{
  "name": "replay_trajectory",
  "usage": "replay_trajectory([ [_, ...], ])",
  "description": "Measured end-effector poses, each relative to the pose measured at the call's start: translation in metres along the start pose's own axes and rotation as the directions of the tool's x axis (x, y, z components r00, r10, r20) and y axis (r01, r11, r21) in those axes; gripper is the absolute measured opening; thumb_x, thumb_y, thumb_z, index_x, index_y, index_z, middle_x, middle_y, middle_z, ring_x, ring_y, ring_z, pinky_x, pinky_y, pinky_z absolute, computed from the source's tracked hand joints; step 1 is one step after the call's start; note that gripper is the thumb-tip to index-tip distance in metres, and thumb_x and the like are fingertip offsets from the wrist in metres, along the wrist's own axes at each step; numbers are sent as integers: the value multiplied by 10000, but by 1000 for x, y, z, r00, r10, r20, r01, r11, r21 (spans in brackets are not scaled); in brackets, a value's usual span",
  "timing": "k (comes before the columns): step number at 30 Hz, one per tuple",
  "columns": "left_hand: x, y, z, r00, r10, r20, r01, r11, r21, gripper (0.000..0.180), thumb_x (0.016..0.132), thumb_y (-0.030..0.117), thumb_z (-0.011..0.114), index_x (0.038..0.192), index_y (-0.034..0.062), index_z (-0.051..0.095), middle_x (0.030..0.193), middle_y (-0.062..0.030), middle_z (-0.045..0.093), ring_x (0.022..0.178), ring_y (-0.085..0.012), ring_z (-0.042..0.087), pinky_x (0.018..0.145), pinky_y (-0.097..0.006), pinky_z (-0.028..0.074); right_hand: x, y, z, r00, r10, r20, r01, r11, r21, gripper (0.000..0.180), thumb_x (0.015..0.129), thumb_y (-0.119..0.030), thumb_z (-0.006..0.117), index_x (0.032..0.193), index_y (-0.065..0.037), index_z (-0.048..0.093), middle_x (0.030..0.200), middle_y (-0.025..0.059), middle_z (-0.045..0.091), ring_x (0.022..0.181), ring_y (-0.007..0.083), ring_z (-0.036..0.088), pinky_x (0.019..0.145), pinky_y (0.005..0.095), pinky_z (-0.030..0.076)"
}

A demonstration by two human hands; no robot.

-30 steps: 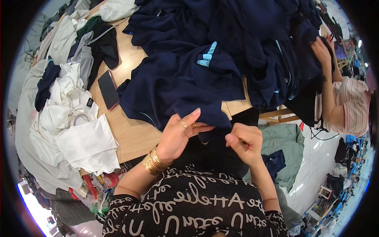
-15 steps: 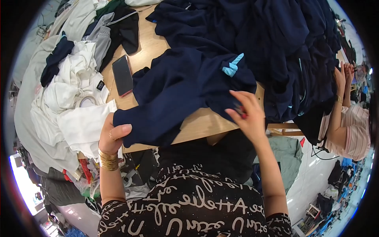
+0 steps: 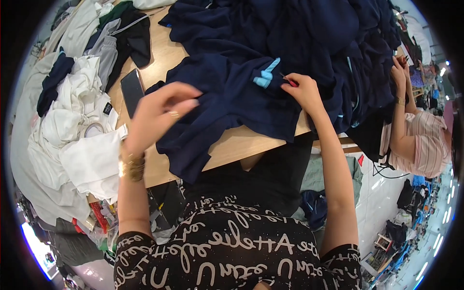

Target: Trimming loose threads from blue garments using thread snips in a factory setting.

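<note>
The bench (image 3: 237, 150) carries the navy garment (image 3: 208, 118). My left hand (image 3: 151, 113) hovers, thumb and fingers parted; my right hand (image 3: 306, 93), by the light-blue strip (image 3: 263, 80), pinches a small red tool (image 3: 292, 83). Likely I'm tending that strip, which calls for steadying the cloth.

Light-wood surface (image 3: 246, 145) in front of me | near edge: navy garment (image 3: 217, 104) loosely spread, one corner reaching it | toward left edge: white cloth heap (image 3: 72, 121); farther back, black garment (image 3: 136, 46); inward, dark phone (image 3: 129, 89) | toward far and right edges: large navy pile (image 3: 309, 29)
</note>
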State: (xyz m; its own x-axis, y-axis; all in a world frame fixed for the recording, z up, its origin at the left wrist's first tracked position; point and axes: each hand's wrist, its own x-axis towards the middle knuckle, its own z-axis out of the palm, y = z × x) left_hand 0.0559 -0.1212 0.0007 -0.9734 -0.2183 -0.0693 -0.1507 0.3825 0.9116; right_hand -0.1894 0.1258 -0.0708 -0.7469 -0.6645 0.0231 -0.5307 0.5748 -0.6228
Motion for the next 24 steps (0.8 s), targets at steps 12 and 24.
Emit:
replay_trajectory([
  [12,104,-32,120,868,442,226,-490,694,528,293,740,125,666,1012,69,571,992,-90,576,937,-279,533,799,-369,447,-31,-34,-28,967,-30,-251,84,975,207,218,759,-154,679,921,-13,644,762,75,658,694,135,628,659,248,478],
  [24,127,-5,139,823,421,381,-546,772,325,140,813,179,621,868,54,589,759,-47,556,826,-159,521,794,-332,342,-127,8,5,877,461,134,-357,439,825,163,799,-126,685,889,-31,588,624,-58,462,467,19,359,422,185,244],
])
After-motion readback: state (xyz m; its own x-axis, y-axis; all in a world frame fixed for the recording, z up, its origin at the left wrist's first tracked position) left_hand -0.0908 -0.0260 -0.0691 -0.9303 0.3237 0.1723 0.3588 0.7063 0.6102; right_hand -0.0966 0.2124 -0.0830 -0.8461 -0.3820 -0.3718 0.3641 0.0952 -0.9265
